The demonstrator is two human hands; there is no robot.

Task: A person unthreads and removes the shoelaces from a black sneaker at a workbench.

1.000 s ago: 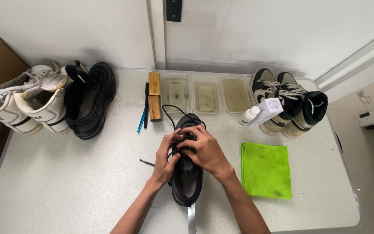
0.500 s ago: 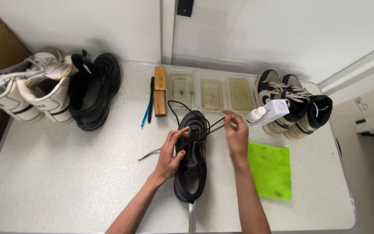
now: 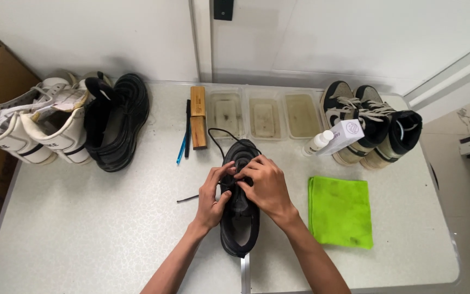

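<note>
- Grey table [image 3: 82, 228]: the black sneaker [image 3: 239, 218] lies mid-front, toe toward the wall, heel near the table's front edge.
- Black sneaker: looks light, with a soft, pliable upper and a stiffer sole; probably best steadied by the midfoot sides or the heel, not by the tongue.
- Left hand [image 3: 211, 200]: wrapped on the sneaker's left side, fingers curled closed against the upper near the eyelets.
- Right hand [image 3: 265, 185]: over the tongue area, fingertips pinched narrow at the lacing; exactly what they pinch I cannot tell.
- Black lace [image 3: 220, 132]: thin, limp, likely slippery; it loops past the toe, with a loose end [image 3: 187, 199] on the table left of the sneaker. Pinch it near the tip.
- Green cloth [image 3: 340, 211] lies just right of the sneaker, apart from it.
</note>
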